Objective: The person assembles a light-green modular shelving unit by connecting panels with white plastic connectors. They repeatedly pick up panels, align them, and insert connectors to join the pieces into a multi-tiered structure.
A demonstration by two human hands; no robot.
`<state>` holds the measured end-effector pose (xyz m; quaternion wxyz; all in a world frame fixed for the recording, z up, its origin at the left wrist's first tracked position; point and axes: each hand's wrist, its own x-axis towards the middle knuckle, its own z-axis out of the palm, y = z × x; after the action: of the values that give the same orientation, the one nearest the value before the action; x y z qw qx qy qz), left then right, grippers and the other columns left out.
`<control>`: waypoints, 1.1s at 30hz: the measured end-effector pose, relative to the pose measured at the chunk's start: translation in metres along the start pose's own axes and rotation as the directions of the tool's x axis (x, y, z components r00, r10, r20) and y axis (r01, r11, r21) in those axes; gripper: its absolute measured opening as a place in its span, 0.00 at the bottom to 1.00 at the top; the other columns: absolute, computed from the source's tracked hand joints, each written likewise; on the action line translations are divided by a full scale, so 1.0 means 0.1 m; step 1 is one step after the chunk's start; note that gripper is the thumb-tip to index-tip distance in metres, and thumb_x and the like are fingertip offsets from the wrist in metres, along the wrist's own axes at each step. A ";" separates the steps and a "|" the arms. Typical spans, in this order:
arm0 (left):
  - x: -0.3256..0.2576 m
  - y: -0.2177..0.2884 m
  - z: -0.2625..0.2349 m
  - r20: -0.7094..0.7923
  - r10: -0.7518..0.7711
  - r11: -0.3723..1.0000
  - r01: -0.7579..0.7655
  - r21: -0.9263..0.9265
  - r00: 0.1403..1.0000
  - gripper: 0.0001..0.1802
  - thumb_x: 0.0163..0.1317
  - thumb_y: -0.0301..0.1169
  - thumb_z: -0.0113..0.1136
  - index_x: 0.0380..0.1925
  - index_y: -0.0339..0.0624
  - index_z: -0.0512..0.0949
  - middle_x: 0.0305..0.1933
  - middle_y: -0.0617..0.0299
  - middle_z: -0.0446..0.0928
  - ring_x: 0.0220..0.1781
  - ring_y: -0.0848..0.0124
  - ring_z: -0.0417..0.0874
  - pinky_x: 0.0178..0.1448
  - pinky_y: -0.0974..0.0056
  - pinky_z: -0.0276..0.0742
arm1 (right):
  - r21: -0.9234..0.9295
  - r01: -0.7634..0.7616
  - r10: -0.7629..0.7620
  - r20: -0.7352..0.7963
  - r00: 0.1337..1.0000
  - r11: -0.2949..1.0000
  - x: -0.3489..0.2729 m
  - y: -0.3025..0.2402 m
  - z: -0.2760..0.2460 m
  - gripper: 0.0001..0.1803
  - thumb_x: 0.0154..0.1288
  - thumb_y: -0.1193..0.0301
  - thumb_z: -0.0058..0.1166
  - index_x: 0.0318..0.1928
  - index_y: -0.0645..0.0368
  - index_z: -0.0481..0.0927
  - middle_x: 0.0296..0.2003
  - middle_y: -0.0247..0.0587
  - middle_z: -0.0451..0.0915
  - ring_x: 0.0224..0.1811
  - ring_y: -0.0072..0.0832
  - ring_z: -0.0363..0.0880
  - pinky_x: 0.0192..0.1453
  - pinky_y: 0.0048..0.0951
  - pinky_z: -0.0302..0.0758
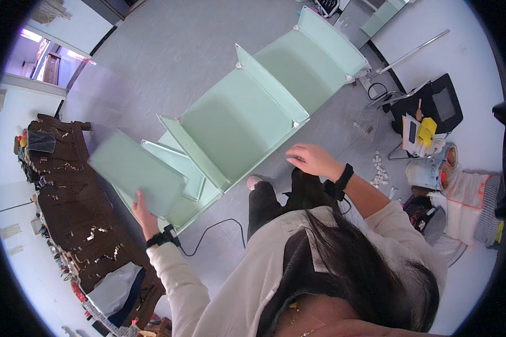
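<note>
My left hand (143, 216) grips the near edge of a loose pale green panel (138, 171), which is smeared by motion. The panel is raised over the left end of a long pale green shelf unit (227, 126) lying on the floor. Upright dividers (272, 84) stand across the unit, with white fittings at their corners. Another green board (177, 163) rests at a slant in the left section, partly hidden by the panel. My right hand (309, 160) is apart from the unit's near edge, its fingers curled together; what they hold, if anything, is too small to name.
A dark wooden bench (73, 208) with cloths and small items runs along the left. To the right are a black chair (433, 106) bearing a yellow packet, scattered white round pieces (379, 171), a bucket (433, 168) and bags. A black cable (213, 224) trails from my left wrist.
</note>
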<state>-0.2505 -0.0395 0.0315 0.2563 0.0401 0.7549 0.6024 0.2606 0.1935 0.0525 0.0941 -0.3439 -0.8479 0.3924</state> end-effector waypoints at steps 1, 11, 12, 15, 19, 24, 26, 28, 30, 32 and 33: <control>-0.24 0.27 0.11 0.030 0.078 0.994 -0.076 -0.075 0.996 0.15 0.66 0.38 0.63 0.45 0.38 0.77 0.41 0.59 0.80 0.40 0.69 0.81 0.39 0.63 0.79 | 0.022 0.010 -0.010 -0.010 1.000 1.000 0.05 -0.03 -0.06 0.13 0.66 0.65 0.56 0.47 0.60 0.81 0.45 0.48 0.80 0.47 0.47 0.79 0.49 0.39 0.77; -2.71 0.26 3.35 0.678 0.068 0.911 -0.323 0.256 0.732 0.14 0.66 0.40 0.63 0.32 0.39 0.84 0.24 0.76 0.69 0.27 0.82 0.66 0.27 0.68 0.63 | 0.655 -0.198 0.233 0.034 0.972 0.730 0.32 0.72 -1.51 0.20 0.66 0.66 0.61 0.54 0.63 0.78 0.45 0.36 0.84 0.43 0.24 0.81 0.50 0.31 0.76; -2.96 0.15 3.81 0.606 0.278 0.955 -0.284 -0.089 0.745 0.16 0.66 0.41 0.63 0.28 0.38 0.83 0.24 0.77 0.70 0.27 0.82 0.67 0.28 0.69 0.64 | 0.542 -0.108 0.164 -0.056 0.985 0.834 0.26 0.91 -1.83 0.16 0.68 0.65 0.58 0.48 0.64 0.81 0.43 0.36 0.84 0.43 0.23 0.80 0.49 0.29 0.77; -3.23 -0.09 4.69 0.651 0.098 0.982 -0.181 0.062 0.752 0.20 0.62 0.38 0.67 0.48 0.35 0.78 0.39 0.63 0.79 0.39 0.73 0.77 0.40 0.66 0.73 | 0.460 0.016 0.113 -0.252 0.961 0.888 -0.05 1.47 -2.49 0.13 0.71 0.68 0.54 0.45 0.66 0.82 0.39 0.38 0.85 0.42 0.23 0.80 0.48 0.27 0.75; -3.30 -0.42 4.96 0.504 0.418 0.750 -0.600 0.279 0.756 0.34 0.56 0.31 0.67 0.62 0.40 0.66 0.62 0.41 0.70 0.63 0.45 0.73 0.65 0.51 0.71 | -0.080 0.039 -0.032 0.083 0.996 0.996 0.05 2.18 -3.47 0.14 0.69 0.69 0.55 0.50 0.65 0.80 0.40 0.50 0.84 0.40 0.33 0.83 0.47 0.30 0.76; -3.05 -0.72 4.52 0.284 0.379 0.660 -0.472 0.585 0.881 0.32 0.51 0.23 0.64 0.59 0.44 0.71 0.60 0.48 0.73 0.63 0.51 0.74 0.67 0.53 0.69 | -0.487 0.333 -0.125 0.411 0.903 0.807 0.37 2.70 -3.46 0.16 0.63 0.73 0.53 0.51 0.52 0.82 0.39 0.54 0.82 0.40 0.52 0.81 0.44 0.46 0.76; -3.04 -0.78 4.48 0.363 0.467 0.575 -0.589 0.568 0.806 0.33 0.50 0.22 0.63 0.60 0.45 0.71 0.61 0.49 0.73 0.63 0.51 0.73 0.67 0.52 0.69 | -0.393 0.496 -0.316 0.439 0.841 0.774 0.51 2.74 -3.23 0.15 0.63 0.73 0.51 0.49 0.52 0.82 0.34 0.53 0.83 0.38 0.51 0.81 0.43 0.49 0.76; -3.07 -0.79 4.50 0.413 0.492 0.507 -0.638 0.580 0.767 0.33 0.50 0.22 0.63 0.61 0.46 0.71 0.61 0.50 0.74 0.63 0.52 0.73 0.67 0.52 0.68 | -0.419 0.526 -0.278 0.522 0.806 0.740 0.65 2.73 -3.03 0.12 0.63 0.73 0.51 0.46 0.53 0.82 0.33 0.53 0.82 0.37 0.51 0.81 0.42 0.49 0.76; -3.07 -0.78 4.56 0.467 0.501 0.440 -0.679 0.588 0.729 0.33 0.50 0.23 0.64 0.61 0.48 0.72 0.61 0.51 0.74 0.63 0.53 0.73 0.67 0.52 0.68 | -0.390 0.551 -0.273 0.574 0.772 0.738 0.76 2.71 -2.86 0.12 0.63 0.73 0.51 0.46 0.53 0.82 0.32 0.53 0.82 0.36 0.50 0.81 0.41 0.49 0.76; -3.04 -0.76 4.59 0.535 0.404 0.428 -0.670 0.606 0.742 0.32 0.50 0.24 0.65 0.59 0.49 0.74 0.58 0.53 0.76 0.61 0.54 0.76 0.65 0.53 0.70 | -0.358 0.580 -0.306 0.588 0.748 0.732 0.86 2.68 -2.74 0.11 0.62 0.72 0.51 0.45 0.53 0.82 0.31 0.53 0.82 0.36 0.50 0.81 0.40 0.48 0.75; -3.03 -0.76 4.59 0.562 0.343 0.414 -0.658 0.629 0.752 0.31 0.50 0.24 0.66 0.59 0.50 0.75 0.57 0.53 0.77 0.59 0.55 0.77 0.64 0.53 0.71 | -0.350 0.591 -0.322 0.587 0.743 0.727 0.89 2.68 -2.67 0.11 0.62 0.72 0.52 0.45 0.54 0.82 0.31 0.53 0.82 0.36 0.50 0.81 0.40 0.48 0.75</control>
<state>0.2305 0.2365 -0.0020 0.1422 0.4836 0.8328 0.2286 0.4455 0.5348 0.0272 -0.1212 -0.0175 -0.9747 0.1868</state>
